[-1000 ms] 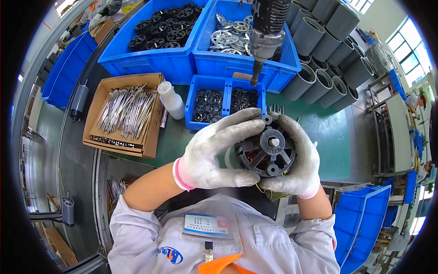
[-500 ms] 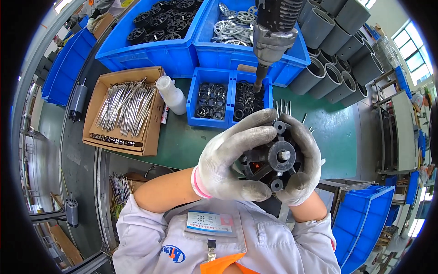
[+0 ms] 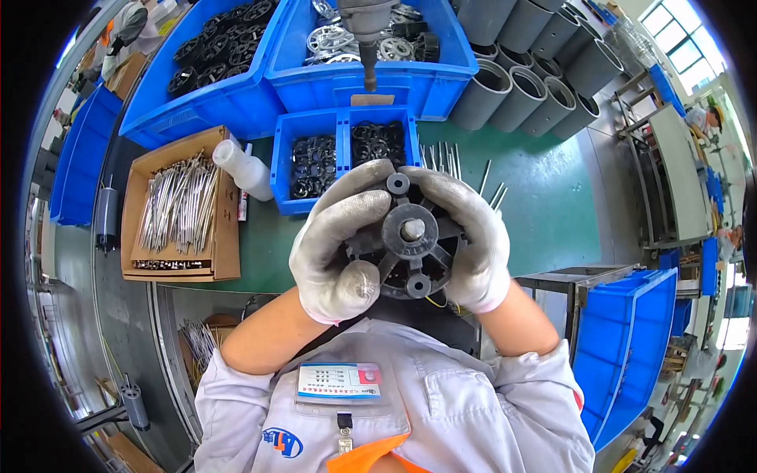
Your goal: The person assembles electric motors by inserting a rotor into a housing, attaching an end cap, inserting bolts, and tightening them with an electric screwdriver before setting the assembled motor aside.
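Note:
Between my two hands is a round black spoked motor end cover, its face turned up toward me. A metal shaft end stands out of its hub, and two small round bosses lie above and below. My left hand, in a whitish glove soiled at the fingers, wraps the left side with the thumb near the lower rim. My right hand, gloved too, closes around the right side; its thumb is hidden. A thin yellow wire shows below the cover. What lies beneath it is mostly hidden.
Above the hands hangs a power driver. Small blue bins of dark rings stand behind, before larger blue crates of metal and black covers. A carton of rods, a white bottle, loose rods and grey cylinders surround the green tabletop.
The whole view has shifted, so the bins and driver appear farther left. My hands and the end cover have moved left and up in the picture. My right thumb has left the cover's face.

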Motion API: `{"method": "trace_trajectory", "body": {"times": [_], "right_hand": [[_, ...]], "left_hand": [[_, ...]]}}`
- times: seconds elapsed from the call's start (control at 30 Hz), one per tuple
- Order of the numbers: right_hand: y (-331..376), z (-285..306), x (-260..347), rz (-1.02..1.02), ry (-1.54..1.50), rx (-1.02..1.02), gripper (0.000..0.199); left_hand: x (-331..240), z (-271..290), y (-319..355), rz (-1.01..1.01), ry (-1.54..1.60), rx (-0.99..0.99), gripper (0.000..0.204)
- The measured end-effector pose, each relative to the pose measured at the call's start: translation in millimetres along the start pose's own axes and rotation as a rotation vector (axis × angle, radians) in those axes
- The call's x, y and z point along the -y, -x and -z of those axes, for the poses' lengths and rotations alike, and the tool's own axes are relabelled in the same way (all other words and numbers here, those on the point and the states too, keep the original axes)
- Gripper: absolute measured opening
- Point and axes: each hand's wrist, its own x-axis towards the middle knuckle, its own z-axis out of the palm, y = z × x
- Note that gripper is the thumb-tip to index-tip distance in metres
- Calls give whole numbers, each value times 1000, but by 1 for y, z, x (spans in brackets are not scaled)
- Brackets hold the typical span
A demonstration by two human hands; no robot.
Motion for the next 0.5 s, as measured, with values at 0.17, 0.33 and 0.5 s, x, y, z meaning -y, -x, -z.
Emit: {"method": "trace_trajectory", "body": {"times": [0.17,0.33,0.5], "right_hand": [[15,60,-34,-542,732,31,24],[24,57,-73,-763,964,324,24],[-4,44,-93,-710,1001,327,30]], "left_hand": [[-13,-9,5,105,-22,-42,65],[-18,-8,2,208,-52,-45,75],[-34,50,3,162,-472,40,58]]}}
